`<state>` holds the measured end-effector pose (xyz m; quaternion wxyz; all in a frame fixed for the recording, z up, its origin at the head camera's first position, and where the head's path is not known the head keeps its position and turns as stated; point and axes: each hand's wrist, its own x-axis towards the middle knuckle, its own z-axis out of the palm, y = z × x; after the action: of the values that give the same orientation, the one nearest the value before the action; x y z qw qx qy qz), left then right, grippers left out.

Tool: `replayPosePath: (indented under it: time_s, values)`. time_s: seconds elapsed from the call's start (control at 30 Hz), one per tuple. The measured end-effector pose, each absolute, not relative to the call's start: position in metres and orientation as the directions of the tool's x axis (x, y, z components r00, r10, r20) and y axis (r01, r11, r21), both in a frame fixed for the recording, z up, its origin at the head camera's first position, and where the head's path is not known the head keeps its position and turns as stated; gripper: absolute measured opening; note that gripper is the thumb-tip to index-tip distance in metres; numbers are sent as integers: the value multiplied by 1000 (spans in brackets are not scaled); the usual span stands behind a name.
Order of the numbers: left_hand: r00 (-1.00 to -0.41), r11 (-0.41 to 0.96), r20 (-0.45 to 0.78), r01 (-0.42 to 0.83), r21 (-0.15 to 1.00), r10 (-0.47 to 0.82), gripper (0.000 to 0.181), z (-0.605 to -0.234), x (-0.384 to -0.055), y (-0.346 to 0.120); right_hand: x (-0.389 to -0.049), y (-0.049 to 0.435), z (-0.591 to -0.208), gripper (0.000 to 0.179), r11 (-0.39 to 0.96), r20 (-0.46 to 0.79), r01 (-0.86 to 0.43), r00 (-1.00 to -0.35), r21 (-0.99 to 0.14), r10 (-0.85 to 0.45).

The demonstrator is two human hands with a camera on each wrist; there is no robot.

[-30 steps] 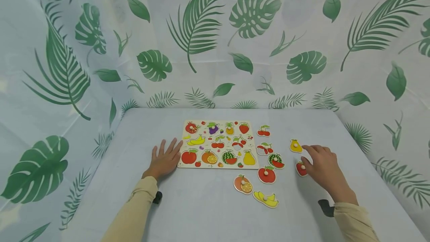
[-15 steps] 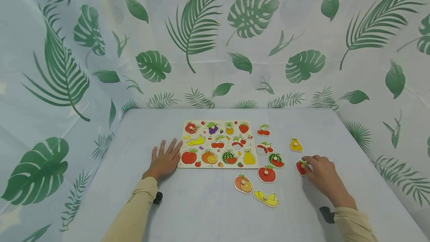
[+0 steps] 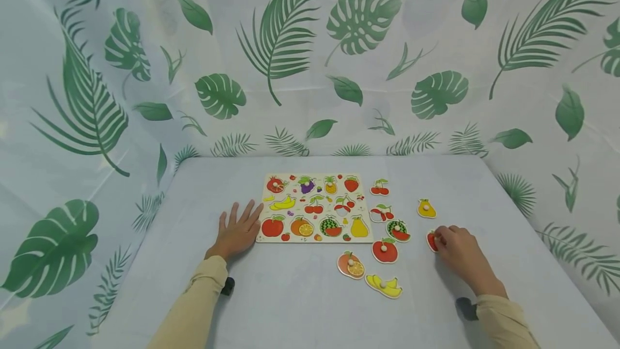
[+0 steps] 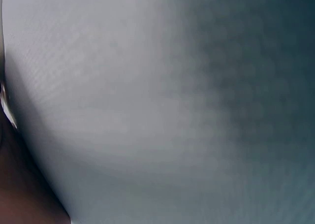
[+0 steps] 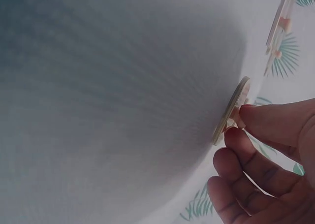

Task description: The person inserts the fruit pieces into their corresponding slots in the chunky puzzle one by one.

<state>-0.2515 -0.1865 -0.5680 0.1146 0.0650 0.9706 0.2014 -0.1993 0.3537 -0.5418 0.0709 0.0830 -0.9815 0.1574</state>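
In the head view, my right hand [image 3: 462,257] pinches the small knob of a red strawberry puzzle piece [image 3: 430,241] on the table. Thumb and index finger meet at the knob in the right wrist view, where the piece [image 5: 229,111] appears edge-on and tilted. My left hand [image 3: 237,233] rests palm down with fingers spread, its fingertips at the left edge of the wooden fruit puzzle board [image 3: 357,240]. Pomegranate, grape and pineapple pieces with knobs sit in the board's top row. The left wrist view shows mostly pale cloth and a bit of skin.
Between board and right hand lie loose knobbed pieces: a yellow pear [image 3: 427,208], cherries [image 3: 380,188], another red-and-white cherry piece [image 3: 382,214], watermelon [image 3: 398,231], apple [image 3: 385,251], orange [image 3: 350,265] and bananas [image 3: 384,286]. Leaf-printed curtains [image 3: 310,96] stand behind the table.
My right hand has moved from beside the pear down to the strawberry piece, and its fingers have closed on the knob. The left hand stays in place.
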Motion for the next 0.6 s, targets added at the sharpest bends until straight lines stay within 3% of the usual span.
replayPosePath:
  time_s: [0.6]
  values:
    - [-961, 915, -224, 61, 398, 162, 63, -565, -253, -184, -205, 349, -530, 14, 939, 116, -174, -982, -296, -146]
